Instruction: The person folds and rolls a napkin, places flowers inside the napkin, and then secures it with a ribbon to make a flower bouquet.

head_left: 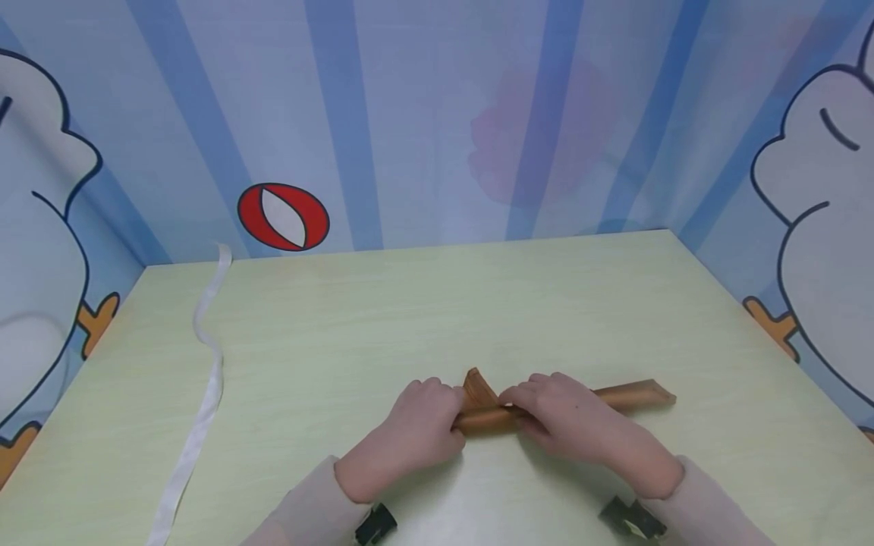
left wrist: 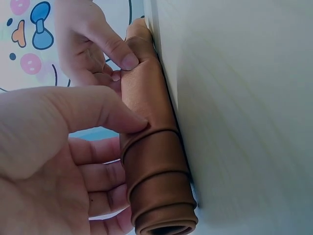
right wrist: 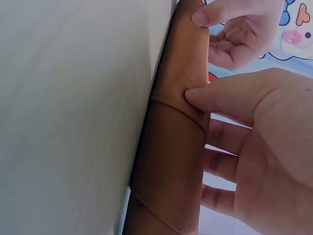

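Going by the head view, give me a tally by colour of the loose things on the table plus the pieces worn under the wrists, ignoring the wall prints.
Brown: 1 (roll)
White: 1 (ribbon)
Black: 2 (wrist pieces)
Total: 4

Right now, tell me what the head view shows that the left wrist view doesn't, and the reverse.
Only the head view: the long white ribbon on the left side of the table, the red-and-white ball printed on the backdrop, and the light sleeves.

Only the left wrist view: the hollow end of the brown roll, and a blue bow printed on the backdrop.

Both: the left hand and right hand holding the roll, and the pale tabletop.
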`<state>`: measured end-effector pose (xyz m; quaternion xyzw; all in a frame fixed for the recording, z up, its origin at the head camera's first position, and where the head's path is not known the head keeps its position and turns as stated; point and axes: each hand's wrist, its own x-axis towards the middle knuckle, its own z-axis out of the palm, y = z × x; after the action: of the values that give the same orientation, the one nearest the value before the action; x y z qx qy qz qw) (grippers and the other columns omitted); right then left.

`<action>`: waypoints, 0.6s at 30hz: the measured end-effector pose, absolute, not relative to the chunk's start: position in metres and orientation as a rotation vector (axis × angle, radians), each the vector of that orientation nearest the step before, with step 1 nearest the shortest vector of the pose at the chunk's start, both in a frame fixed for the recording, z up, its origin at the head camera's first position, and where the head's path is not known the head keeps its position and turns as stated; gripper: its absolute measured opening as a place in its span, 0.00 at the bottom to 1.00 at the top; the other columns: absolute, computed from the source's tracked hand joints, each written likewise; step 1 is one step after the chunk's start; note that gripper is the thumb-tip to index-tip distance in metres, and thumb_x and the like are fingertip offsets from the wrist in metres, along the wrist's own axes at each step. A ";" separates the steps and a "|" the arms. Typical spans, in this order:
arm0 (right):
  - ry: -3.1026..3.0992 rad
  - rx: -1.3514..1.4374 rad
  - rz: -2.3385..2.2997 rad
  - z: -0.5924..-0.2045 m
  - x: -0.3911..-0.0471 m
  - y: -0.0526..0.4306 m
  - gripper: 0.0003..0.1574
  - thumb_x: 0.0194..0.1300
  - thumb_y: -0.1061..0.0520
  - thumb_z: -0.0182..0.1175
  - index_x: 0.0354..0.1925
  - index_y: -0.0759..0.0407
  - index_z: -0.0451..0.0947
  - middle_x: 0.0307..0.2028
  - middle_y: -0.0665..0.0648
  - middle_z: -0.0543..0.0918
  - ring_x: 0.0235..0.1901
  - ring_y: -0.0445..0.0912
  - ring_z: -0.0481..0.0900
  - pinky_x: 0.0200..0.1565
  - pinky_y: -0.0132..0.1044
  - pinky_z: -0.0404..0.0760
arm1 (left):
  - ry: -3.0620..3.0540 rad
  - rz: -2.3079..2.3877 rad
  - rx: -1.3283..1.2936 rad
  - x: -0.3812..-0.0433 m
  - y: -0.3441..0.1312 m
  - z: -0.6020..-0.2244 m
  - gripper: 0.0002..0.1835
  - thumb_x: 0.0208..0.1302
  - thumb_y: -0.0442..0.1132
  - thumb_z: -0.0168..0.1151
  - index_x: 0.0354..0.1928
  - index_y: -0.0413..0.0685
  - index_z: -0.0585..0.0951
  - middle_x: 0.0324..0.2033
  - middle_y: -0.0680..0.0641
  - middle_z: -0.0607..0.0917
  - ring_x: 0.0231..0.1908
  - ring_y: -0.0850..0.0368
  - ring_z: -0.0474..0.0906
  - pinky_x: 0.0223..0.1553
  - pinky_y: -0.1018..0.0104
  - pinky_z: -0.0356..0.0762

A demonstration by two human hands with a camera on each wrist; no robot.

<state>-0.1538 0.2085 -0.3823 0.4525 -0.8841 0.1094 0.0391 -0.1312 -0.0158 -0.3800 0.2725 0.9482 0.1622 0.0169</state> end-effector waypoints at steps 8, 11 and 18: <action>-2.694 1.389 0.374 -0.384 -0.155 0.209 0.14 0.59 0.64 0.64 0.41 0.50 0.75 0.26 0.44 0.78 0.24 0.37 0.70 0.31 0.35 0.73 | 2.972 0.503 0.862 -0.131 -0.016 -0.381 0.12 0.47 0.28 0.62 0.25 0.49 0.68 0.15 0.56 0.67 0.19 0.61 0.61 0.22 0.69 0.57; -2.678 1.398 0.381 -0.385 -0.156 0.209 0.13 0.59 0.65 0.63 0.41 0.50 0.76 0.27 0.44 0.79 0.24 0.37 0.71 0.31 0.35 0.73 | 2.983 0.495 0.881 -0.131 -0.015 -0.381 0.12 0.47 0.28 0.61 0.25 0.49 0.68 0.15 0.56 0.67 0.19 0.61 0.61 0.22 0.69 0.57; -2.668 1.412 0.400 -0.386 -0.157 0.209 0.13 0.60 0.65 0.63 0.41 0.50 0.77 0.29 0.45 0.81 0.25 0.38 0.74 0.32 0.35 0.75 | 2.976 0.461 0.851 -0.130 -0.015 -0.379 0.12 0.50 0.28 0.62 0.25 0.49 0.69 0.16 0.55 0.68 0.20 0.60 0.61 0.23 0.69 0.57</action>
<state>-0.1568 0.2091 -0.3864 0.4632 -0.8752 0.1311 0.0485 -0.1295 -0.0145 -0.3792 0.2718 0.9510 0.1473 0.0061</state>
